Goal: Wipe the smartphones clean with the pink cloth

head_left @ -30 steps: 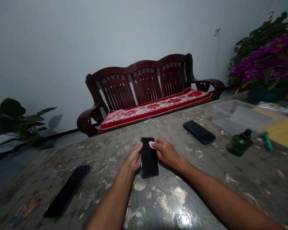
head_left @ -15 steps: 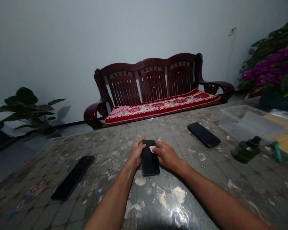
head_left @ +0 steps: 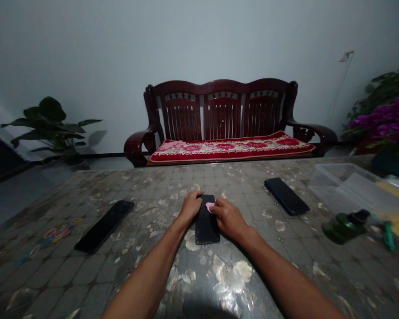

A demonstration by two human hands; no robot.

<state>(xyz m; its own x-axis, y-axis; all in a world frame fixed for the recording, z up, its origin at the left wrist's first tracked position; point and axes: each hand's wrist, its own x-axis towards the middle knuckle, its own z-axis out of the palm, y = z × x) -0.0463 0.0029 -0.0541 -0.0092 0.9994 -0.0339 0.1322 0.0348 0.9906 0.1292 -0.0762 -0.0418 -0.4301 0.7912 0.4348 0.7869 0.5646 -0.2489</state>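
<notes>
A black phone [head_left: 206,226] lies face up in the middle of the patterned table [head_left: 219,274]. My left hand [head_left: 190,207] rests on the phone's upper left edge, its fingers curled over the top corner. My right hand [head_left: 228,216] pinches a small pink cloth [head_left: 209,206] and presses it on the upper part of the screen.
Two more black phones lie on the table, one at the left [head_left: 104,226] and one at the right [head_left: 286,196]. A clear plastic box [head_left: 349,185], a green bottle on its side [head_left: 345,226] and a green pen [head_left: 388,235] are at the right. A dark wooden bench [head_left: 226,122] stands behind.
The view has turned to the left and levelled. My right hand with the pink cloth has slid down the phone a little, from its top right corner towards the upper middle of the screen. The left hand keeps its hold.
</notes>
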